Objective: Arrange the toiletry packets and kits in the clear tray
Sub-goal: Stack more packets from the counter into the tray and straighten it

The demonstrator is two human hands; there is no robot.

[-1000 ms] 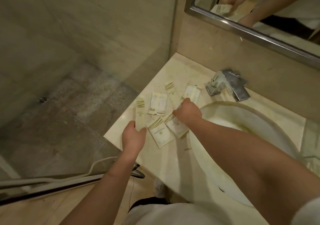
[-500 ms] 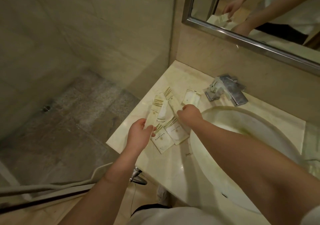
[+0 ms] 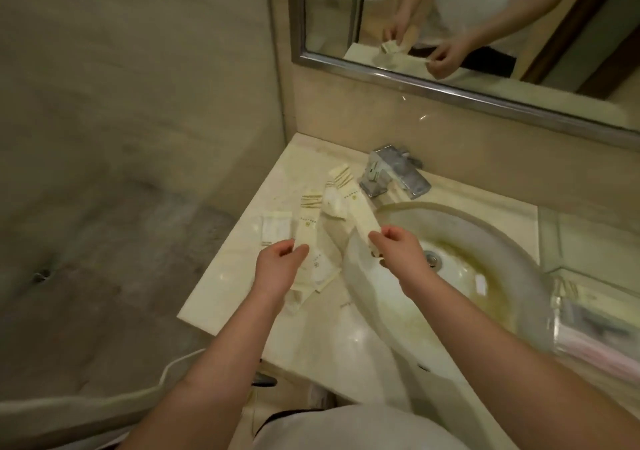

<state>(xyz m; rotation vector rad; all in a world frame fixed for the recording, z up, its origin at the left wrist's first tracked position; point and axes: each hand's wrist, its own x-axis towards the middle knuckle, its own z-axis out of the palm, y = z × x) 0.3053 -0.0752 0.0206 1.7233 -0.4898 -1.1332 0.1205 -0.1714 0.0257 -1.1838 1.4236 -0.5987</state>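
Several cream toiletry packets with gold stripes lie on the marble counter point(image 3: 221, 297) left of the basin. My left hand point(image 3: 278, 267) pinches the lower end of one long packet point(image 3: 308, 222). My right hand point(image 3: 398, 250) pinches the lower end of another long packet point(image 3: 356, 207), lifted at the basin's left rim. A small flat packet point(image 3: 276, 229) lies to the left, another point(image 3: 332, 200) sits between the two held ones, and more packets point(image 3: 320, 271) lie under my left hand. The clear tray point(image 3: 595, 318) stands blurred at the right edge.
The round basin point(image 3: 460, 276) fills the counter's middle, with a chrome faucet point(image 3: 391, 172) behind it. A framed mirror point(image 3: 467, 27) hangs on the back wall. A glass shower partition and stone floor lie to the left. The counter's front corner is near my left forearm.
Both hands lifted from the cluster, each now holding one long packet. The camera tilted up and right, bringing the tray and more mirror into view.
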